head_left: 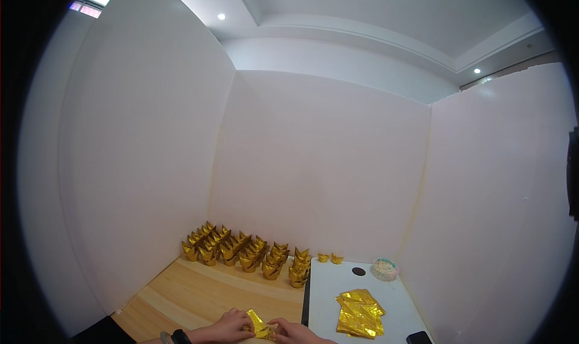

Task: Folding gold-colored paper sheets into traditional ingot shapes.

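Observation:
Near the front edge of the wooden table [199, 290], a piece of gold foil paper [258, 323] lies between my two hands, partly folded. My left hand [228, 327] grips its left side with bent fingers; a black band and a pale bangle circle that wrist. At the paper's right side, my right hand [292, 331] pinches the edge between thumb and fingers. A stack of flat gold foil sheets [360, 314] rests on the white board to the right. The fingertips are partly hidden by the hands and the foil.
Several rows of folded gold paper ingots [241, 250] stand along the back of the table. Two small ingots [330, 258] sit on the white board [322, 290], near a dark round spot [359, 271] and a woven basket [385, 270]. A black phone-like object [419, 338] lies front right. White partitions [319, 163] enclose the table.

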Demonstrator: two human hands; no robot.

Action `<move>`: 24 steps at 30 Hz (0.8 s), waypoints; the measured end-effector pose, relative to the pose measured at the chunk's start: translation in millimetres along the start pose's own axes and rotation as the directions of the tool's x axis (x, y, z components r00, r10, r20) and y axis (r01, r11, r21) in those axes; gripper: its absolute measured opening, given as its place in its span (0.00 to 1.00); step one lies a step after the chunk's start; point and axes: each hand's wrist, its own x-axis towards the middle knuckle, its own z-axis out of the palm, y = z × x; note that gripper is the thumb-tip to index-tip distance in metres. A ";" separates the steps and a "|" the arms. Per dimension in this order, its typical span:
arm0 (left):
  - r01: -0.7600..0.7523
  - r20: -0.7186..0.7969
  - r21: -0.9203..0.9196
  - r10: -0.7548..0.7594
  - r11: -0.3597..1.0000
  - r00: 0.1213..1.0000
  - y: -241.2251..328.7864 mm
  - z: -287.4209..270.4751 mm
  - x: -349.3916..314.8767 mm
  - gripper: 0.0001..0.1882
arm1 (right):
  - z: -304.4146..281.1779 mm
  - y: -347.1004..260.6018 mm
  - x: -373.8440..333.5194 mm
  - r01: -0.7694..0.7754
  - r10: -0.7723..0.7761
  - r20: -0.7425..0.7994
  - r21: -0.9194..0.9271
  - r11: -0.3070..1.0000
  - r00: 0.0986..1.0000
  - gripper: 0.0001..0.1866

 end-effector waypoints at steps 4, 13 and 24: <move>-0.011 -0.008 -0.006 0.011 1.000 1.000 -0.1 -0.2 -0.3 0.12 | 2.0 2.4 -0.1 0.013 -0.013 -0.009 0.008 1.000 1.000 0.20; -0.019 -0.013 -0.005 0.019 1.000 1.000 -2.5 1.5 -0.8 0.12 | 2.5 3.8 0.1 -0.006 0.006 0.014 -0.006 1.000 1.000 0.20; -0.047 -0.002 -0.024 0.047 0.999 0.999 0.5 -4.8 0.4 0.11 | 2.2 3.4 0.8 0.036 -0.036 -0.027 -0.004 0.999 0.999 0.19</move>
